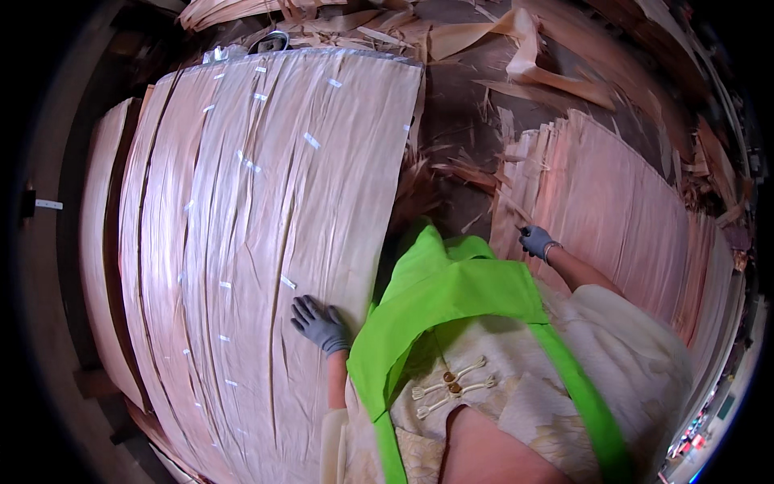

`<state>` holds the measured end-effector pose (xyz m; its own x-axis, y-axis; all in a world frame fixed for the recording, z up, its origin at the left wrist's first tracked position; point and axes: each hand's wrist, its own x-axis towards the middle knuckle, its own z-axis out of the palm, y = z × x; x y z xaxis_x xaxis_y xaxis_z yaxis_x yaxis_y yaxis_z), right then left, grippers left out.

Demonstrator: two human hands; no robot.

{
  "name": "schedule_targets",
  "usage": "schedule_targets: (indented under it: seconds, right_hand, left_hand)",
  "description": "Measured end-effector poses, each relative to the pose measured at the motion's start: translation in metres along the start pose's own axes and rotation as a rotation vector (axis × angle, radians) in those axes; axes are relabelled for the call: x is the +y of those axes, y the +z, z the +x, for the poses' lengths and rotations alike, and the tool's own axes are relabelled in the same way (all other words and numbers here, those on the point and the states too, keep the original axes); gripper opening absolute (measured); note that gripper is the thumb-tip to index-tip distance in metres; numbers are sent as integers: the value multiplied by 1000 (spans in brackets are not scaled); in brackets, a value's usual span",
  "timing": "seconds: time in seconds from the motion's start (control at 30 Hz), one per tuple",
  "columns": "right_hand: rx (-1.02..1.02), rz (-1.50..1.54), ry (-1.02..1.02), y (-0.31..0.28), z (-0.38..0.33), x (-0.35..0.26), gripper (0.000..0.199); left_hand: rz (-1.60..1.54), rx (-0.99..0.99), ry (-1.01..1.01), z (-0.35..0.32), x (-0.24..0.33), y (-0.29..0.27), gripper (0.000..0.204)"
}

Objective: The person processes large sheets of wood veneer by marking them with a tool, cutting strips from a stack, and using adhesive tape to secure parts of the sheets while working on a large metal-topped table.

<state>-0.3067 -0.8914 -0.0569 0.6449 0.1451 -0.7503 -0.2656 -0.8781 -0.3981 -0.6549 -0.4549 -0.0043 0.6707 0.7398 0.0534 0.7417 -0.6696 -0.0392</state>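
My left hand [321, 324], in a grey glove, lies flat with fingers spread on a broad pale wood veneer sheet [339, 202]. The sheet has long wavy seams and carries several short white tape pieces [312, 140]. On my right, my gloved right hand [536, 241] is closed around a small, thin tool with a dark end [522, 229]; its exact kind is too small to tell. That hand is at the near left edge of a second stack of pinkish veneer sheets [613, 210], whose left edge is ragged.
Torn veneer strips [524, 48] and scraps litter the floor [455, 81] beyond and between the stacks. A round metal container [274, 42] stands at the far edge of the left stack. Another veneer stack [105, 242] is at far left. My green apron [459, 290] hangs between the stacks.
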Motion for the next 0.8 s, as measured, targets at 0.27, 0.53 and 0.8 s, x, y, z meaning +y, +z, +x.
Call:
schedule_targets:
  seconds: [0.27, 0.53, 0.8]
  right_hand:
    - [-1, -74, -107, -4, 59, -31, 21]
    - [-39, -11, -150, -22, 23, -57, 20]
    - [87, 74, -13, -66, -5, -10, 25]
  left_hand:
    - [41, 2, -1, -1, -5, 1, 69]
    - [87, 11, -11, 0, -2, 10, 67]
    - [-57, 85, 30, 1, 4, 6, 63]
